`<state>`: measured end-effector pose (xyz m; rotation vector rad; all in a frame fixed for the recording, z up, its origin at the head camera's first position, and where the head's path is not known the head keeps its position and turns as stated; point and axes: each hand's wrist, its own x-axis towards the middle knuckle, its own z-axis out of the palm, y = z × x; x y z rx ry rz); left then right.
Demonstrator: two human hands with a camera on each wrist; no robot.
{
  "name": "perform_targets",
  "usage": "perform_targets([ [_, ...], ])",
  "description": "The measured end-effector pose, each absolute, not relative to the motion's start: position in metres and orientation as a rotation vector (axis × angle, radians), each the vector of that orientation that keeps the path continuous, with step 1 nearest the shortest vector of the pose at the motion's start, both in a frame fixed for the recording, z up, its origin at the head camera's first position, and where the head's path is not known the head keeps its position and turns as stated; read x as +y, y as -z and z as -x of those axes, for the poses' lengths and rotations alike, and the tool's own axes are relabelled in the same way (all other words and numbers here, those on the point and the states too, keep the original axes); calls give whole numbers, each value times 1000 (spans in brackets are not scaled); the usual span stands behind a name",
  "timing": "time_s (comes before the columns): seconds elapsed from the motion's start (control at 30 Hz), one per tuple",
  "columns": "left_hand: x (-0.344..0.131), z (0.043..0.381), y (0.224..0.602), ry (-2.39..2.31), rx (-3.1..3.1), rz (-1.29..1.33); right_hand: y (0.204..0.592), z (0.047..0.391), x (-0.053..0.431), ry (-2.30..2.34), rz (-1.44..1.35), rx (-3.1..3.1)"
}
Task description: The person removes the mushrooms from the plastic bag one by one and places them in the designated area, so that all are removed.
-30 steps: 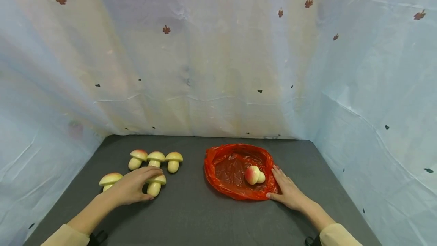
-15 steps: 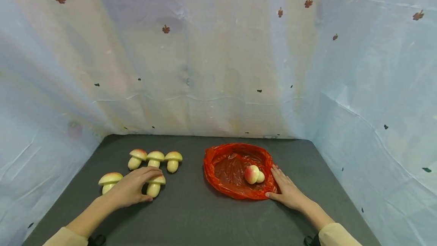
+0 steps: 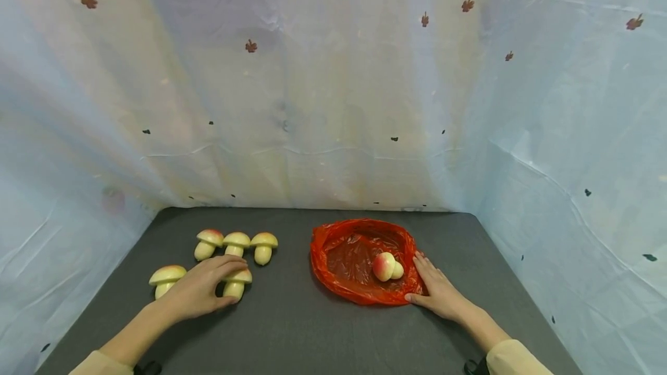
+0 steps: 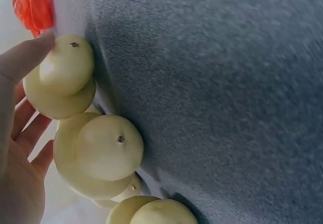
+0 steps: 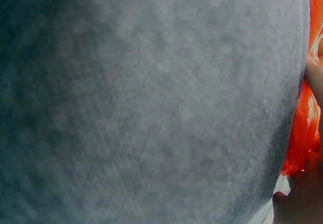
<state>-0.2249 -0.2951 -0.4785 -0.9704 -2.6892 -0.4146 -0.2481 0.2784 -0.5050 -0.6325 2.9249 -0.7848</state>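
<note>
With the thumb on its stem and the fingers curled over its cap, my left hand [image 3: 200,287] pinches a pale yellow toy mushroom [image 3: 235,286]. In the left wrist view the thumb [image 4: 30,57] lies at the end of that stem. My right hand [image 3: 442,294] rests with nearly straight fingers along the right side of a red plastic bag [image 3: 341,290], thumb at its front rim. The bag stands with its mouth spread wide, its rim rolled down. A pink-capped toy mushroom [image 3: 384,267] lies on its side inside it.
Behind the left hand a row of three toy mushrooms [image 3: 263,247] lies on the dark grey table [image 3: 292,328]. One more mushroom [image 3: 167,278] sits left of the hand, partly covered by it. A pale leaf-patterned curtain [image 3: 323,91] encloses the table's back and sides.
My left thumb has closed in slightly onto the mushroom's stem. The right hand and the bag stay as they were; the head view has shifted a little.
</note>
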Motion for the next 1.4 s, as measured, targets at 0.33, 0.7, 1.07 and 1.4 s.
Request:
perform_targets([
  [0.33, -276, 226, 471, 489, -2661, 853, 506, 249, 279, 785, 631, 2915],
  [0.7, -228, 243, 466, 573, -2548, 929, 506, 250, 279, 771, 634, 2916],
  [1.07, -171, 265, 462, 676, -2465, 1050, 505, 247, 278, 773, 657, 2936],
  [1.4, -112, 276, 463, 837, -2526, 1096, 502, 248, 277, 731, 641, 2939],
])
